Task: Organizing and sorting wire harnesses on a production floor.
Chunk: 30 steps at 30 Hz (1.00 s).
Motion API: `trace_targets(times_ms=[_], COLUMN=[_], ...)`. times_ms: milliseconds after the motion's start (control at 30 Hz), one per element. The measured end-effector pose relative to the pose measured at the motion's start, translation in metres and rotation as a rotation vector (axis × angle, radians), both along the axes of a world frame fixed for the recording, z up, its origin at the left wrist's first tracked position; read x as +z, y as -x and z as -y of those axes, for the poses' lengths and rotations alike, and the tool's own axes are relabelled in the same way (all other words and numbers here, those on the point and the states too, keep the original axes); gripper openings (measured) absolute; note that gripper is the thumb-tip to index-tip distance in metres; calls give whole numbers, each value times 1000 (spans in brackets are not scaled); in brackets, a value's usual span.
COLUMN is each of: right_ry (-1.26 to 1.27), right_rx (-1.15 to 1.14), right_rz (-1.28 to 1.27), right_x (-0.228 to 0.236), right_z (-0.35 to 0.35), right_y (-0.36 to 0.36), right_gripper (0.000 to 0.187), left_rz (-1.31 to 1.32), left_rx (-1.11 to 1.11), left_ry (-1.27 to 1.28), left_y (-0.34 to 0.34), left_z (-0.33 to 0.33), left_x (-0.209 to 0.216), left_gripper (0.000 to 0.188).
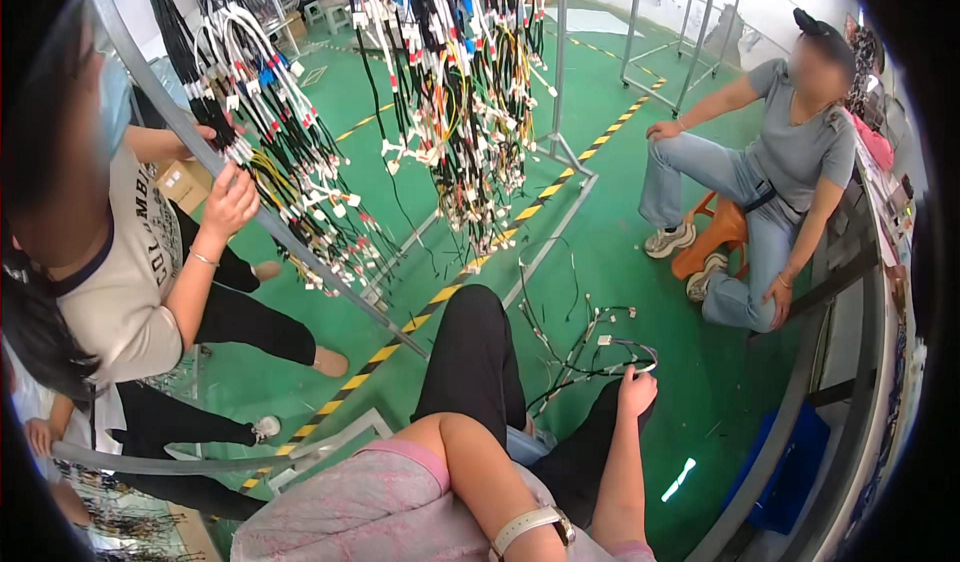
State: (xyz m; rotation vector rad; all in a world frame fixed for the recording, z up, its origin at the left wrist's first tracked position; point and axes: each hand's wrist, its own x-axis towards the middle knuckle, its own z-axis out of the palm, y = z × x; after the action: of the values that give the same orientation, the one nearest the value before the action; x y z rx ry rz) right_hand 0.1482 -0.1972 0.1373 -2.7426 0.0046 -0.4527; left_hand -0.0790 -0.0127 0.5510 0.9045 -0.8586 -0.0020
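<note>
My right hand (637, 393) is closed in a pinch on a wire harness (606, 370), above my right knee. The harness has black and white wires, and a white connector shows near the hand. Its branches spread forward and left, seen against the green floor. Across the front of my body runs my left forearm, with a pale-strapped watch (530, 530) at the wrist. The left hand itself lies beyond the lower edge of the picture.
Dense bundles of wire harnesses (455, 92) hang from a metal rack ahead. At left, a standing person (130, 262) handles another hanging bundle. A seated person (790, 162) is on an orange stool (712, 237) at right. A blue bin (790, 472) stands lower right.
</note>
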Motion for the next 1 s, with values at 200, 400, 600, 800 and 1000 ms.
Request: trace_targets(times_ms=[200,400,600,800,1000], right_ry=[12,-1,-2,25,9], right_rx=[-10,-9,-30,-32,8], right_rz=[-65,-14,-80,-95,-103], right_x=[-2,-3,0,3,-4], right_z=[1,5,-1,5,8], right_y=[1,1,1,3,2], right_gripper=[38,41,42,46,45], left_rz=[65,137,187,176,186], left_rx=[-102,-168,-154,-60,-100], left_ry=[-9,-37,-92,-192,-267], left_y=[-6,-13,-11,6,10], left_z=[17,24,16,-6,-17], left_x=[-2,-3,-1,0,1], left_gripper=[46,46,47,47,48])
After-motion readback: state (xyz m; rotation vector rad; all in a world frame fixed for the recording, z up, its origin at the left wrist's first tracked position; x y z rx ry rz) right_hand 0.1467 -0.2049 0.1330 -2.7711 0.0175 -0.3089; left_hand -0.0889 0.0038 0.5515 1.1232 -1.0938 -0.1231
